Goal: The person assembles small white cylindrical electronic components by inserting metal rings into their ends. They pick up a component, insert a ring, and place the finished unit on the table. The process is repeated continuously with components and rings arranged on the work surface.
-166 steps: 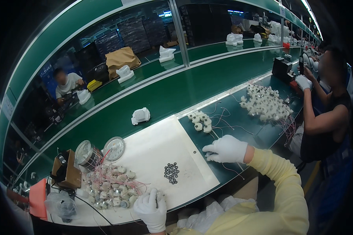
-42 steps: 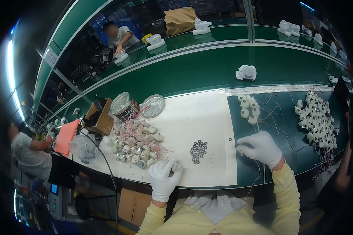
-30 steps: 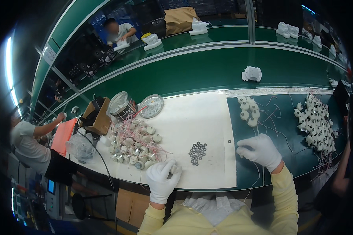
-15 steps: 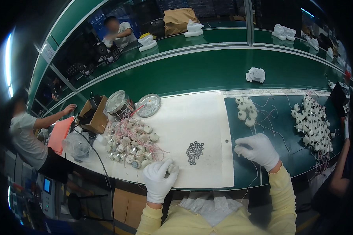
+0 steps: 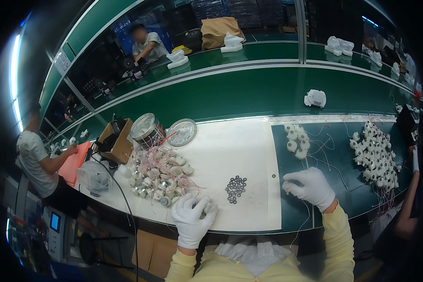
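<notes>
My left hand [image 5: 192,220], in a white glove, is closed in a pinch at the near edge of the white sheet. What lies between its fingertips is too hidden to name. Just beyond it is a pile of small white motors [image 5: 157,171] with pink wires. My right hand [image 5: 311,189], also gloved, is closed over the green mat, thumb and fingers together on something I cannot make out. A thin wire [image 5: 308,221] hangs below that hand. Between the hands lie several small dark rings [image 5: 235,189], and a single ring [image 5: 274,176] sits near my right fingertips.
More white motors stand in a small group [image 5: 297,141] and a large cluster [image 5: 375,155] on the mat. A tin [image 5: 147,129], its round lid [image 5: 182,132] and a cardboard box [image 5: 116,145] are at the back left. A white housing [image 5: 315,98] rests on the green conveyor [image 5: 239,91]. Co-workers are on both sides.
My hands stay almost in place as the view shifts slightly. The white housing has moved right along the conveyor. The co-worker at the left has drawn an arm back to the red folder.
</notes>
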The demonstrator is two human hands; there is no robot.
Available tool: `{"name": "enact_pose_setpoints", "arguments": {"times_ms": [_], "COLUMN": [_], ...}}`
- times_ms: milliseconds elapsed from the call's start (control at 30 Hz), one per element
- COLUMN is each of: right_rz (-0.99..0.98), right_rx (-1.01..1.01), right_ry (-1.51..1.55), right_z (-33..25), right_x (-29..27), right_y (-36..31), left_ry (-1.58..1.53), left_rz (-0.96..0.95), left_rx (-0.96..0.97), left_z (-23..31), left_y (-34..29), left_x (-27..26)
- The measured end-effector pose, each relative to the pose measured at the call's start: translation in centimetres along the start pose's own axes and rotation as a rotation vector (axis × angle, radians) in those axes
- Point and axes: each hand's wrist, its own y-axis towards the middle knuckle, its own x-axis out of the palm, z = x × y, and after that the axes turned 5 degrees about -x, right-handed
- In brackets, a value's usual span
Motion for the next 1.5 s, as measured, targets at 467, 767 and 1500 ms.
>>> {"name": "enact_pose_setpoints", "arguments": {"times_ms": [467, 767, 1500], "right_rz": [0.066, 0.066, 0.076], "right_rx": [-0.037, -0.045, -0.042], "right_ry": [-0.016, -0.061, -0.076], "right_z": [0.5, 0.9, 0.9], "right_x": [0.4, 0.5, 0.7], "right_y": [-0.2, -0.4, -0.5], "left_ry": [0.027, 0.007, -0.212], "left_rz": [-0.034, -0.009, -0.090], "left_rx": [0.113, 0.116, 0.141], "left_z": [1.0, 0.9, -0.1], "left_y": [0.0, 0.1, 0.7], "left_x": [0.0, 0.3, 1.3]}}
